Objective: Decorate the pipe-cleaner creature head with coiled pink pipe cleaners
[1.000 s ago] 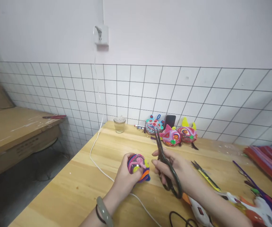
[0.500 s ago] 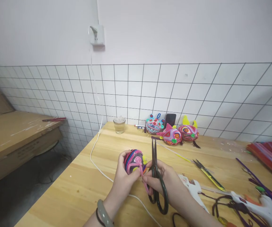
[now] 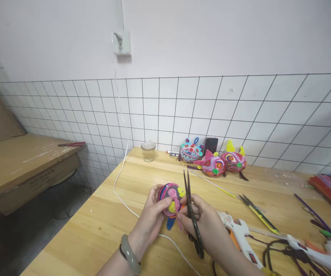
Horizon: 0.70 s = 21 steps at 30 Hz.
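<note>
My left hand [image 3: 153,212] is closed around a round, yarn-covered craft ball [image 3: 165,190] with pink, blue and yellow coils and a blue tab below. Its thumb presses near a pink yarn strip [image 3: 176,203] on the ball's face. My right hand [image 3: 201,214] holds black-handled scissors [image 3: 188,191], their narrow blades pointing up and slightly parted. The fingertips of that hand also pinch the pink strip's loose end beside the ball. Part of the scissor handles is hidden behind the fingers.
Finished yarn ornaments [image 3: 191,152] and a phone [image 3: 210,145] stand against the tiled wall, near a glass [image 3: 148,151]. A yellow utility knife [image 3: 259,214] and white glue guns [image 3: 240,234] lie at right. A white cable [image 3: 125,205] crosses the wooden table [image 3: 96,230].
The ball has turned, showing more of its face and a blue tab below. The pink strip's loop now lies closer to it. The scissors have rotated to a more edge-on angle.
</note>
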### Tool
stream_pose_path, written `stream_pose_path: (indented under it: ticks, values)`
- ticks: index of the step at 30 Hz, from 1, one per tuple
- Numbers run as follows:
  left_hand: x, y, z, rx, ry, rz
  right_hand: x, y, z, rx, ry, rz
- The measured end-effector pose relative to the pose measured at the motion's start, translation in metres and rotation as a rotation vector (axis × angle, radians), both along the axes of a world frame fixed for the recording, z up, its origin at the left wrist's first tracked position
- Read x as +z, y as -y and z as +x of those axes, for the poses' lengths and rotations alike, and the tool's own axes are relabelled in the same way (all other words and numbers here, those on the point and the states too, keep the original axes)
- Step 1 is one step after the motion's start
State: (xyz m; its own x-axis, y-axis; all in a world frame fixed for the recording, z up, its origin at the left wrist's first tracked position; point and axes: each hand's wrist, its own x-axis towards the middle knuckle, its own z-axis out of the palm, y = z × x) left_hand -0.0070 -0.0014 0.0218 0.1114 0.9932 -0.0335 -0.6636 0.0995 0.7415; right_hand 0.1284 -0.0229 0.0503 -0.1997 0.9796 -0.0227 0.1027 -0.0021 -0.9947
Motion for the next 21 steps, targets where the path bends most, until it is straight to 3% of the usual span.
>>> stream_pose_path:
  ticks: [13,21]
  values:
    - [-0.008,-0.001,0.002,-0.075,0.048,-0.103,-0.009,-0.008,0.005,0.113,-0.012,0.105]
    - [-0.004,0.002,0.002,-0.095,-0.073,-0.072,-0.014,-0.014,0.006,0.185,0.05,0.136]
